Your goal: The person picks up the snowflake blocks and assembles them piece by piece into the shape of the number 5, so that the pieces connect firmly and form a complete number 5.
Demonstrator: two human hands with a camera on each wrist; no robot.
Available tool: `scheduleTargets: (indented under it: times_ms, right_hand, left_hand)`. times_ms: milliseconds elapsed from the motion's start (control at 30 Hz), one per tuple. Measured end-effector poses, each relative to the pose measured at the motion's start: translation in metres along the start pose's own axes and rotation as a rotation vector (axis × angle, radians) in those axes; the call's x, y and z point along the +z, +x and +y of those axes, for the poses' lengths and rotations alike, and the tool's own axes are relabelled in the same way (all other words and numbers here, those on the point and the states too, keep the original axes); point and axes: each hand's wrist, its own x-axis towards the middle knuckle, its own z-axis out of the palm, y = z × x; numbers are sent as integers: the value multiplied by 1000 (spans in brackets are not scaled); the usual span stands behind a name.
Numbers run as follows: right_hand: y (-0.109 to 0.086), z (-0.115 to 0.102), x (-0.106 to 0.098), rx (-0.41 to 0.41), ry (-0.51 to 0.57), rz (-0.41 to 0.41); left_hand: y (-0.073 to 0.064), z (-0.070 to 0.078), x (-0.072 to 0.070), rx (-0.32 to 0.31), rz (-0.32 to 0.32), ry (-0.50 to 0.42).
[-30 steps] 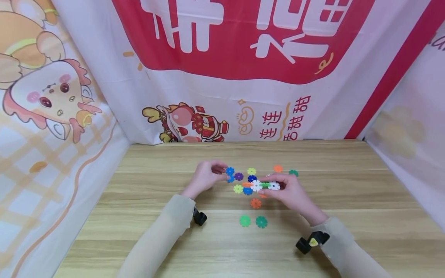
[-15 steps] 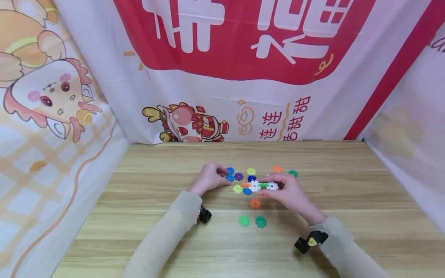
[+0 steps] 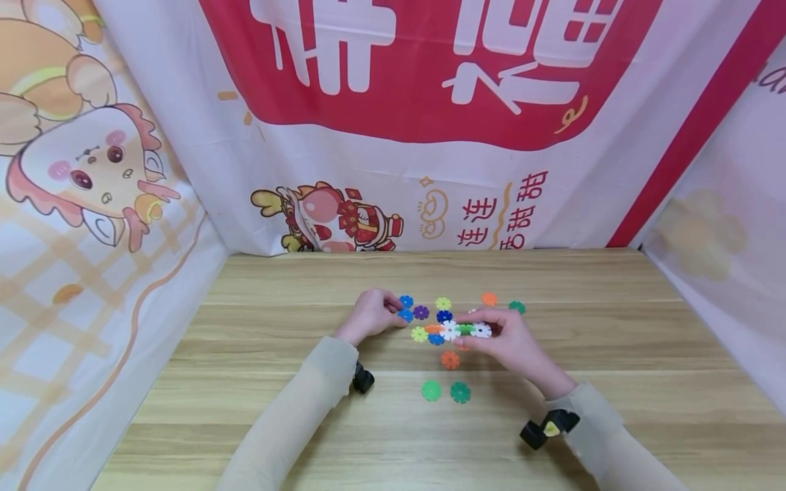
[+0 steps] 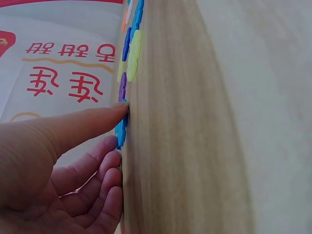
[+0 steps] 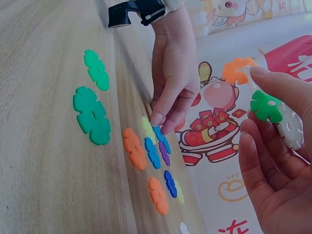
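My right hand (image 3: pixel 508 335) holds a short chain of interlocking snowflake discs between thumb and fingers above the table. The chain joins an orange disc (image 5: pixel 238 69), a white disc (image 3: pixel 450 331), a green disc (image 5: pixel 265 106) and another white disc (image 5: pixel 291 128). My left hand (image 3: pixel 371 318) is down at the tabletop, its thumb and index fingertip pinching the edges of a blue snowflake disc (image 3: pixel 405 316). Just behind that lies a second blue disc (image 3: pixel 406 301), with a purple disc (image 3: pixel 421 312) to the right.
Loose snowflake discs lie on the wooden table (image 3: pixel 276 416): yellow-green (image 3: pixel 443 303), dark blue (image 3: pixel 445 316), orange (image 3: pixel 451 360), light green (image 3: pixel 432 391) and dark green (image 3: pixel 460 393). Farther right are an orange disc (image 3: pixel 489 299) and a green disc (image 3: pixel 517 307). A printed cloth (image 3: pixel 344 157) hangs behind.
My left hand has shifted slightly right and nearer, its fingertips moving to the nearer blue disc. My right hand keeps holding the chain, almost in the same spot.
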Motion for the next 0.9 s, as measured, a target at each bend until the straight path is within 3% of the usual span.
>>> scheduleTargets:
  times_ms: [567, 900]
  right_hand:
    - [-1, 2, 1, 5, -8, 10]
    - [0, 3, 1, -17, 6, 8]
  left_hand:
    - [-1, 2, -2, -2, -3, -8]
    - [-9, -1, -5, 51, -25, -116]
